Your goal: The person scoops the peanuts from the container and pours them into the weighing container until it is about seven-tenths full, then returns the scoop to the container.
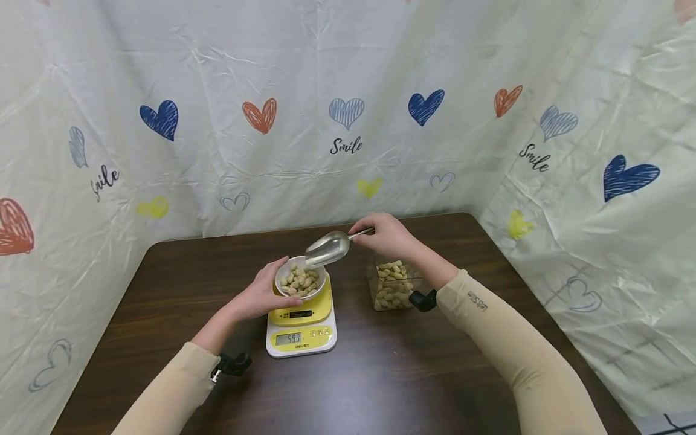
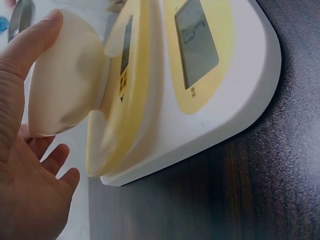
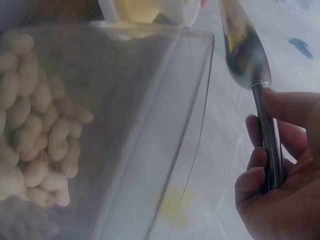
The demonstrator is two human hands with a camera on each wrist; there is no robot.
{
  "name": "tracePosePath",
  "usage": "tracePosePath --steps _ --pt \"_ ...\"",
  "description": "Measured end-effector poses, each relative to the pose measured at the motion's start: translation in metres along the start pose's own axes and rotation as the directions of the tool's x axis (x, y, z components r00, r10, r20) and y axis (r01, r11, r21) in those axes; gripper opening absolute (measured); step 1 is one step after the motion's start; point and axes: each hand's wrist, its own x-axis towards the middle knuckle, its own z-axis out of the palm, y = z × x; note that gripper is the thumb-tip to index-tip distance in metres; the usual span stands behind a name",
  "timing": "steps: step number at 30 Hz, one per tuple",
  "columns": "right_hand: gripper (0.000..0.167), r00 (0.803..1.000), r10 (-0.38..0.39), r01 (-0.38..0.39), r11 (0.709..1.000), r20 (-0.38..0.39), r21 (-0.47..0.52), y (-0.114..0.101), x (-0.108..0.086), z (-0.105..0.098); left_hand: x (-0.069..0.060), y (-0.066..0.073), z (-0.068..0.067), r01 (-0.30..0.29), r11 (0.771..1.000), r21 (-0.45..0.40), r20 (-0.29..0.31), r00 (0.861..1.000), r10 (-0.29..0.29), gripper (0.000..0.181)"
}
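A white bowl [image 1: 280, 273] of unshelled peanuts [image 1: 299, 282] sits on a yellow-and-white kitchen scale [image 1: 277, 345], whose lit display [image 1: 289, 338] shows small digits. My left hand [image 1: 264, 294] holds the bowl from its left side, thumb at the near rim and fingers round the far side. In the left wrist view the bowl's outer wall [image 2: 70, 75] shows between thumb and fingers. With its fingers curled round the handle, my right hand [image 1: 387, 234] grips a metal scoop [image 1: 328, 249]. The scoop's mouth tilts down over the bowl's right rim. Whether peanuts lie inside the scoop is hidden.
Right of the scale, below my right forearm, stands a clear container [image 3: 150, 120] with many peanuts [image 3: 40, 135] in it. Everything stands on a dark wooden table [image 1: 380, 386]. A white curtain [image 1: 304, 72] with printed hearts hangs behind and at both sides.
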Motion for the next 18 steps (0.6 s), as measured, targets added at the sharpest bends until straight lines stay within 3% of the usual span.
tracePosePath --steps 18 --pt "0.024 0.996 0.082 -0.08 0.993 -0.022 0.091 0.018 -0.032 -0.045 -0.002 0.0 0.002 0.003 1.0 -0.019 0.005 1.0 -0.003 0.122"
